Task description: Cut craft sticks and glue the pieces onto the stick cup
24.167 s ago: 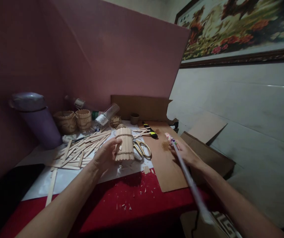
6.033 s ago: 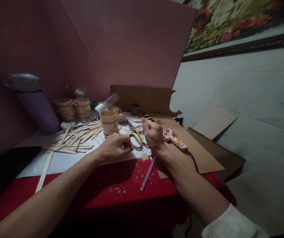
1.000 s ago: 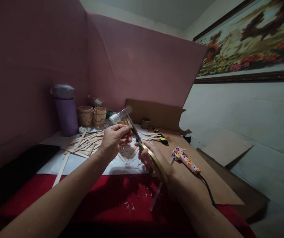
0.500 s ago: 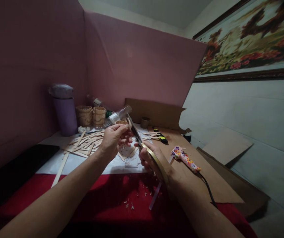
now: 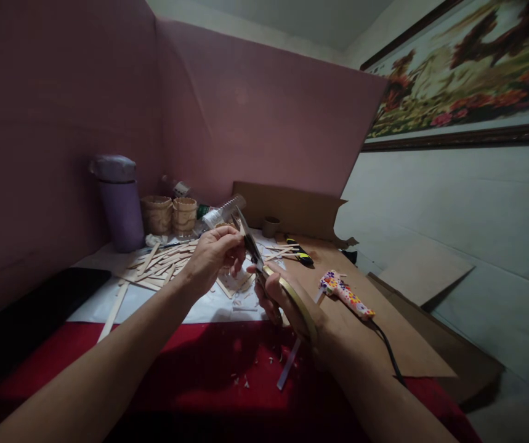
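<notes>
My right hand (image 5: 278, 295) is wrapped round the golden handles of a pair of scissors (image 5: 251, 246), whose blades point up and away, slightly parted. Close beside the blades, my left hand (image 5: 215, 255) is closed in a pinch on a small piece of wooden craft stick, now mostly hidden by the fingers and blades. Beneath and behind the hands, a heap of flat wooden craft sticks (image 5: 165, 267) lies on a white sheet (image 5: 139, 312). Tiny wood scraps (image 5: 246, 383) are scattered on the red cloth (image 5: 199, 375).
A flowered glue gun (image 5: 347, 296) with a cord lies on the cardboard (image 5: 412, 351) at right, near a black-yellow utility knife (image 5: 305, 257). Behind are a purple tumbler (image 5: 123, 215), two wooden cups (image 5: 184, 216), a plastic bottle (image 5: 222, 212) and a small dark cup (image 5: 271, 227).
The scissor blades have parted slightly. The wooden piece, visible earlier at my left fingertips, is now mostly out of sight. Both hands stay in nearly the same place.
</notes>
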Action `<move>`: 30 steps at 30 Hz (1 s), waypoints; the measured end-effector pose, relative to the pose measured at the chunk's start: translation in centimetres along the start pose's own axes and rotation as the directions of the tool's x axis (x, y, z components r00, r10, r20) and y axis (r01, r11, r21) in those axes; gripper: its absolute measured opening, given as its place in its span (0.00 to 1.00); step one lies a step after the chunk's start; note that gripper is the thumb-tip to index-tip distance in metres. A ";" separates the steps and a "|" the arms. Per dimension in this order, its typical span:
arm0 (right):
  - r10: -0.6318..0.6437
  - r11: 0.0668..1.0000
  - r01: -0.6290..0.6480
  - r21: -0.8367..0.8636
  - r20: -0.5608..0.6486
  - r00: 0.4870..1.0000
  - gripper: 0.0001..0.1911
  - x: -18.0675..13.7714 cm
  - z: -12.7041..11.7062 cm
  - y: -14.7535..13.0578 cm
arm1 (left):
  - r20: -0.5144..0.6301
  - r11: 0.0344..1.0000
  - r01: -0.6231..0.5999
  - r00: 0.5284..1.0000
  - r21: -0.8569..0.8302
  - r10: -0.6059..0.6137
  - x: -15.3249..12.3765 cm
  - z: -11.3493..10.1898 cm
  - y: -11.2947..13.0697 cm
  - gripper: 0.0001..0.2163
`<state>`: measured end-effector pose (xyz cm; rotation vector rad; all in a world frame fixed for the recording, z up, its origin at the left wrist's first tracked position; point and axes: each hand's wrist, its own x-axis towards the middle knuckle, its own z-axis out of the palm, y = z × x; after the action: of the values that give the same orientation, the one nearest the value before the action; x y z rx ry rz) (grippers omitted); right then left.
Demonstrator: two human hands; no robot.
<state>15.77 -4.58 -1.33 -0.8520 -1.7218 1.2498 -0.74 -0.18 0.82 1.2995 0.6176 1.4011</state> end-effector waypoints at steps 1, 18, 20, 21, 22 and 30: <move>-0.005 1.000 0.005 0.003 0.005 1.000 0.35 0.0 0.0 0.0 | 0.010 1.000 0.005 1.000 0.005 -0.005 0.0 -0.1 0.1 0.10; 0.079 0.994 -0.077 0.079 -0.026 0.997 0.37 0.2 0.3 0.5 | 0.022 0.999 0.053 0.998 0.002 -0.053 0.0 0.0 0.0 0.09; 0.090 0.995 -0.089 0.040 -0.036 0.995 0.37 0.4 0.3 0.5 | 0.024 0.999 0.044 0.999 0.017 -0.044 0.0 0.0 -0.1 0.10; 0.091 0.996 -0.090 0.027 -0.035 0.995 0.37 0.4 0.2 0.5 | 0.022 0.999 0.034 0.999 0.026 -0.035 0.0 0.0 -0.1 0.10; 0.088 0.996 -0.087 0.023 -0.031 0.996 0.37 0.4 0.2 0.5 | 0.020 0.999 0.024 0.999 0.033 -0.025 0.0 0.0 -0.1 0.10; 0.049 0.993 -0.051 0.106 0.022 0.999 0.34 0.1 0.0 0.6 | 0.057 1.000 0.012 0.998 0.015 -0.013 -0.1 -0.1 0.4 0.11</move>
<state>15.73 -4.30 -1.90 -0.8262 -1.6424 1.3748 -1.01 -0.34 1.15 1.3410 0.5973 1.3467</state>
